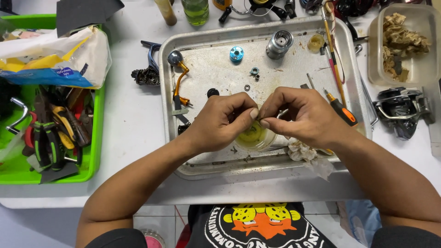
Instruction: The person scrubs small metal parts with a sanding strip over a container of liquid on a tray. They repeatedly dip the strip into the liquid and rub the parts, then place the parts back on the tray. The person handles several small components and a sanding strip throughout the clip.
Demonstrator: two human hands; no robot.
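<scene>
Both hands meet over the near edge of the metal tray [193, 41], left hand [220, 121] and right hand [301, 115] pinching together on a tiny part too hidden to identify, above a small yellow-filled cup [254, 136]. An orange-handled screwdriver [342, 111] lies near the tray's right edge.

You are looking at a bright, evenly lit scene; the light seems to fall from above. The white table [131, 115] is nearly washed out in the upper part of the frame. The metal tray [216, 69] shows soft sheen, no hard glare. Shadows under your hands are faint. Focus is sharp in the centre; edges bow slightly and soften toward the corners.
</scene>
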